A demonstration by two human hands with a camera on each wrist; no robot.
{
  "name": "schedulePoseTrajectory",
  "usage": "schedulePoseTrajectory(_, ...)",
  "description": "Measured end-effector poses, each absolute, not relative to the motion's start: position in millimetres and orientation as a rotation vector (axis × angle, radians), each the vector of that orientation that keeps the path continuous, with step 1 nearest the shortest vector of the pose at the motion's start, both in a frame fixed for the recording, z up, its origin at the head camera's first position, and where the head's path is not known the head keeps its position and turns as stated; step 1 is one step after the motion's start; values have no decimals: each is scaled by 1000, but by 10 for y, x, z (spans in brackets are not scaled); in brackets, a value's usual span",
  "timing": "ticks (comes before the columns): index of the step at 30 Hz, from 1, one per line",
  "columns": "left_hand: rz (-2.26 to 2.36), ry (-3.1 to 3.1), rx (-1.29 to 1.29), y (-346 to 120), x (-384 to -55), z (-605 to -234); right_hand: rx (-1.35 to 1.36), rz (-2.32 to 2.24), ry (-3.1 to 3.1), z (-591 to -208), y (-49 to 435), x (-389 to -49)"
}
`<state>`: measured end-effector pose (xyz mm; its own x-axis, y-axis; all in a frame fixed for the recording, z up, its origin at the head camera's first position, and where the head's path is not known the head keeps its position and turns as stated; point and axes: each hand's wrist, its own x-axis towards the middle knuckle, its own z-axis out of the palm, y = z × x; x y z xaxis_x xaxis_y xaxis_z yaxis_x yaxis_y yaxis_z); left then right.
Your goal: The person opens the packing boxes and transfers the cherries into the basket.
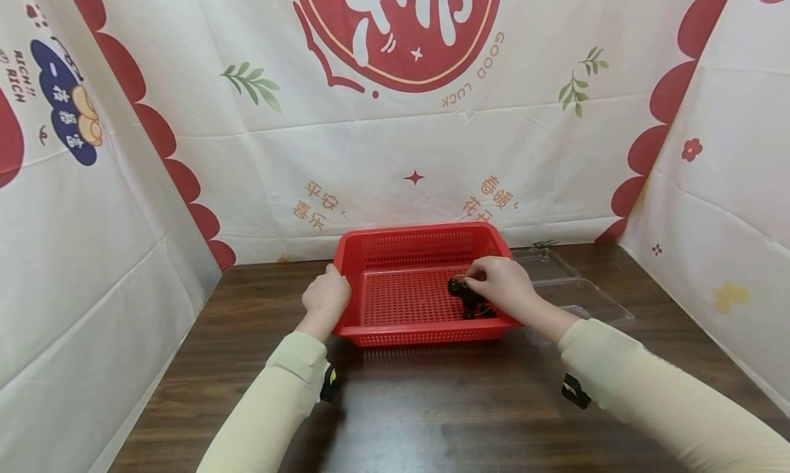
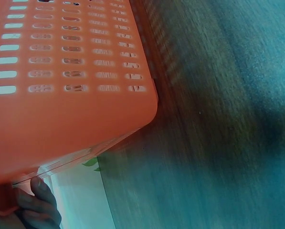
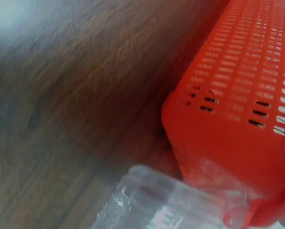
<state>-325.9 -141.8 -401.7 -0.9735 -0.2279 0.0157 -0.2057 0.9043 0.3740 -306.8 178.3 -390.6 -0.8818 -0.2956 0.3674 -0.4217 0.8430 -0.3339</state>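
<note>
A red plastic basket (image 1: 404,330) with slotted walls stands on the table. My left hand (image 1: 326,296) grips its left rim; in the left wrist view the fingers (image 2: 39,202) curl around the rim. Over the basket's right side is my right hand (image 1: 503,284), with thumb and fingertips pinching a small black bundle (image 1: 457,287) that shows thin yellowish strands. More black pieces (image 1: 478,311) lie just below it in the basket's front right corner. Their exact kind is too small to tell. The right wrist view shows the basket (image 3: 218,138) from outside, without the hand.
Clear plastic containers (image 1: 595,300) lie right of the basket, one (image 3: 156,202) close against its wall. The dark wooden table (image 1: 426,411) extends in front. A printed white cloth (image 1: 395,151) hangs behind and along both sides.
</note>
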Motion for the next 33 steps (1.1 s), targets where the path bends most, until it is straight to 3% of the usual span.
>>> schedulePoseTrajectory(33,-567,-2998,333,-1423,-3294,-4053,594,654,-2947,-4045,1606,-3242)
